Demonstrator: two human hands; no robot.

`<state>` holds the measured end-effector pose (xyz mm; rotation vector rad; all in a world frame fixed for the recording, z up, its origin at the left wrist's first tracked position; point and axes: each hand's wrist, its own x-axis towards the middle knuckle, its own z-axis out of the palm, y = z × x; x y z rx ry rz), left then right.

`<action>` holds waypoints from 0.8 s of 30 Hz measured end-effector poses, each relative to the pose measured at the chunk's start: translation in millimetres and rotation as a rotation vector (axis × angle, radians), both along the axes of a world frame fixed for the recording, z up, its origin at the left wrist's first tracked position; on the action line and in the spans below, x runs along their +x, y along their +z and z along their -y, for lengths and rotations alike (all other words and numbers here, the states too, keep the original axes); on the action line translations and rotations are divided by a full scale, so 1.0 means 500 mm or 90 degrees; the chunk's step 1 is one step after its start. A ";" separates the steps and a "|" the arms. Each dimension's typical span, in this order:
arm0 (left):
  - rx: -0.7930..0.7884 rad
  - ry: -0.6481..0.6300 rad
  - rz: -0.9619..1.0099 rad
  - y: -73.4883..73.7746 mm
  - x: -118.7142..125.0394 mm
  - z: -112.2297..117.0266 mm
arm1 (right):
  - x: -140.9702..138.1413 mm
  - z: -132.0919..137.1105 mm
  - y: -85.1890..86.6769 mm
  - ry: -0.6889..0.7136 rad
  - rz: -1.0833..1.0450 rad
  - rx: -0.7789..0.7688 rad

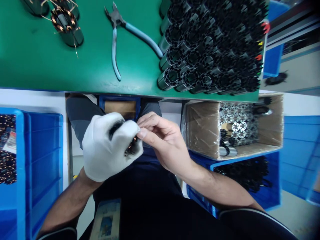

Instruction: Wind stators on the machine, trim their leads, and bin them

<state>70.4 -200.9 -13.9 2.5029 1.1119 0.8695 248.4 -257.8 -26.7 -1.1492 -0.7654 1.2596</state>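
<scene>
My left hand, in a white glove, is wrapped round a copper-wound motor stator. Only part of its dark rim and copper windings shows between the gloved fingers. My bare right hand meets it from the right, thumb and forefinger pinched together at the stator's edge. Whatever lies in that pinch is too small to make out. Both hands are above my lap, in front of the bench edge. On the green bench lie diagonal cutters with pale blue handles, jaws pointing away from me.
Several wound stators stand at the bench's far left. Rows of unwound stator cores with black insulators fill its right side. Below them are a cardboard box of metal cores and a blue bin of black parts. Blue crates stand at left.
</scene>
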 end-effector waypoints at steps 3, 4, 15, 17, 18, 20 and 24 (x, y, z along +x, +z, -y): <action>-0.033 0.005 0.021 0.002 -0.001 -0.003 | 0.041 -0.019 0.020 0.086 0.152 0.048; -0.104 -0.001 0.053 -0.001 -0.001 -0.009 | 0.057 -0.026 0.030 0.114 0.220 0.082; -0.170 -0.003 0.076 -0.050 -0.030 0.027 | 0.122 0.018 0.055 0.325 0.201 -0.150; -0.088 -0.046 0.021 -0.035 -0.018 0.041 | 0.115 0.014 0.048 0.330 0.230 -0.111; -0.132 -0.056 0.032 -0.028 -0.012 0.041 | 0.114 0.006 0.046 0.319 0.302 -0.022; -0.309 -0.098 0.079 -0.013 -0.004 0.031 | 0.122 -0.017 0.047 0.293 0.478 0.230; -0.467 -0.180 0.098 0.008 -0.020 0.008 | 0.167 -0.056 0.070 0.305 0.572 0.442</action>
